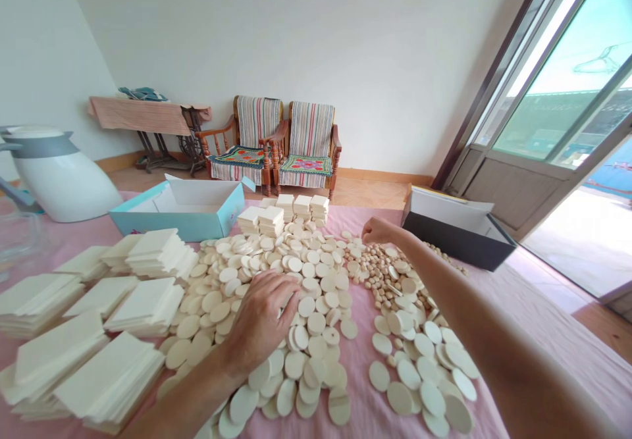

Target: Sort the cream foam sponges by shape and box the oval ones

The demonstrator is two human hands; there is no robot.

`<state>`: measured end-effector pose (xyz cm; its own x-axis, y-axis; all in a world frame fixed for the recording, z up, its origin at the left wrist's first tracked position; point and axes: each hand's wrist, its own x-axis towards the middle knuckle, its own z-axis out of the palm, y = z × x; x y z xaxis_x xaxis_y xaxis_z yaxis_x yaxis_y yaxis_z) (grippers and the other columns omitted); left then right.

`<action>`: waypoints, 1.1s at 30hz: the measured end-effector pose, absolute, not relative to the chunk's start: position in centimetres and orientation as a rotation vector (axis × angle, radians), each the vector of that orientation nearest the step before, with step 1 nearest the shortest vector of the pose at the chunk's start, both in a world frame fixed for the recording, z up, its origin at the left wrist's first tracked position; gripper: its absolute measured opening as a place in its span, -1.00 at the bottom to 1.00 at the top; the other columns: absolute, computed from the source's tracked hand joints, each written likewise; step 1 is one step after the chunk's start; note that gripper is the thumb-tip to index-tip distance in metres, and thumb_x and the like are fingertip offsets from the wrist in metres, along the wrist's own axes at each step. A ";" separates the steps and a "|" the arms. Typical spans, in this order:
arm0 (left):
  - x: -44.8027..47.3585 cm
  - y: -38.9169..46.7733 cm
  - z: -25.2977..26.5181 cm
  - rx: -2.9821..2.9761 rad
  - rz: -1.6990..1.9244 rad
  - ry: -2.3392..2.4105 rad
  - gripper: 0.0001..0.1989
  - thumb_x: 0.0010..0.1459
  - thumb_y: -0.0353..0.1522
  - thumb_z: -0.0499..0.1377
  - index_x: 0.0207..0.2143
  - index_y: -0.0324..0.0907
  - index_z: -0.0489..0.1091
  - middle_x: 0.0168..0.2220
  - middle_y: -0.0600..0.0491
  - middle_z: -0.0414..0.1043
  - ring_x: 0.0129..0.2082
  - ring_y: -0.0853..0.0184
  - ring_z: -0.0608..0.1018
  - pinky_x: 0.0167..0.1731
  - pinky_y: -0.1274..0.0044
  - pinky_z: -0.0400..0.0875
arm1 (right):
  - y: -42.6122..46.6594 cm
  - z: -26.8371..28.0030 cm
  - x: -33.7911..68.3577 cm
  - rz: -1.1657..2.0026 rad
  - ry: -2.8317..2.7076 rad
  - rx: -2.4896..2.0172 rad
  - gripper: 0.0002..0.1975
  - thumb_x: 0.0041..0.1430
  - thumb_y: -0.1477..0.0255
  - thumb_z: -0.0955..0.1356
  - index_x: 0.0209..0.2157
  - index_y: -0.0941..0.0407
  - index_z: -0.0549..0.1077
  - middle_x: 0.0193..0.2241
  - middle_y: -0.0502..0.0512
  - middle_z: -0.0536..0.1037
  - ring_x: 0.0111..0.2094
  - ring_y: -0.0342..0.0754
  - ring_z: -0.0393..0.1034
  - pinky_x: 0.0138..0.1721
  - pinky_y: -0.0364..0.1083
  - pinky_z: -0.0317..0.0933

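My left hand (266, 304) rests over a wide heap of pale round wooden discs (309, 269), its fingers extended and its thumb apart. Some discs show between thumb and forefinger; none appears gripped. Farther out, my right hand (379, 230) is closed, with its fingers curled down at the far edge of a pile of small wooden pieces (380, 269). Whatever those fingers may hold is hidden. Nearer me, below that pile, lies a second group of discs (427, 368), partly beside my right forearm.
Stacks of square pale boards (116, 373) stand at left, with smaller stacks (270, 218) at the far edge. A turquoise box (207, 218), a black box (454, 238) and a white jug (66, 176) stand on the pink cloth (359, 343). Two chairs (306, 136) stand beyond.
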<state>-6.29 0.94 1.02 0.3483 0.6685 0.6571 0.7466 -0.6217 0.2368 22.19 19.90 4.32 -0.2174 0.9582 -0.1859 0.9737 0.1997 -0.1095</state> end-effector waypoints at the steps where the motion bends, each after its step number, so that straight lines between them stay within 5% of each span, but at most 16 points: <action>1: -6.3 0.9 1.0 -2.502 -1.130 -1.312 -0.86 0.22 -0.45 0.05 -0.31 -0.17 0.40 -0.27 0.04 0.53 -0.22 0.30 0.52 -0.01 0.30 0.30 | 19.8 4.3 21.9 -0.325 2.355 1.906 -0.75 -0.10 0.48 0.36 -0.33 0.17 0.62 -0.42 0.06 0.61 -0.39 -0.10 0.44 -0.43 -0.24 0.20; 8: -6.5 0.9 0.8 -2.508 -1.130 -1.325 -0.85 0.21 -0.45 0.04 -0.31 -0.16 0.40 -0.29 0.06 0.53 -0.24 0.32 0.53 0.01 0.28 0.28 | 19.1 3.4 20.4 -0.286 2.290 1.920 -0.68 -0.27 0.54 0.43 -0.33 0.25 0.59 -0.36 0.19 0.59 -0.34 0.00 0.43 -0.41 -0.17 0.20; 17: -6.4 0.7 0.9 -2.513 -1.177 -1.304 -0.86 0.20 -0.47 0.06 -0.31 -0.15 0.40 -0.28 0.07 0.52 -0.24 0.34 0.52 0.03 0.29 0.27 | 18.7 5.9 19.2 -0.551 2.569 1.860 -0.74 -0.03 0.36 0.41 -0.28 0.20 0.54 -0.45 0.07 0.56 -0.48 -0.15 0.39 -0.48 -0.23 0.19; 25: -6.3 0.2 0.9 -2.507 -1.187 -1.297 -0.86 0.19 -0.47 0.06 -0.33 -0.15 0.40 -0.33 0.07 0.51 -0.28 0.34 0.52 0.04 0.28 0.26 | 20.4 4.8 18.1 -0.485 2.686 1.846 -0.66 0.22 0.28 0.31 -0.04 0.17 0.41 -0.05 0.12 0.44 -0.12 0.03 0.38 -0.13 0.02 0.33; 30: -6.4 0.2 1.1 -2.541 -1.181 -1.301 -0.85 0.20 -0.47 0.04 -0.34 -0.15 0.39 -0.36 0.08 0.50 -0.31 0.36 0.51 0.04 0.29 0.26 | 20.6 1.9 19.9 -0.305 2.525 1.891 -0.73 0.01 0.57 0.35 -0.20 0.21 0.55 -0.16 0.24 0.54 -0.13 0.09 0.41 -0.18 -0.11 0.25; 33: -6.4 0.1 0.9 -2.551 -1.190 -1.300 -0.85 0.20 -0.48 0.04 -0.34 -0.15 0.39 -0.35 0.08 0.50 -0.30 0.35 0.51 0.03 0.29 0.26 | 20.4 0.9 20.7 -0.242 2.498 1.888 -0.69 -0.04 0.55 0.35 -0.19 0.15 0.55 -0.14 0.21 0.54 -0.11 0.06 0.40 -0.19 -0.14 0.22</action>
<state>-6.37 0.14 0.94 0.3540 0.6740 0.6483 0.7054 -0.6476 0.2882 20.73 20.39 0.86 -0.2772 0.9563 -0.0932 0.9564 0.2653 -0.1224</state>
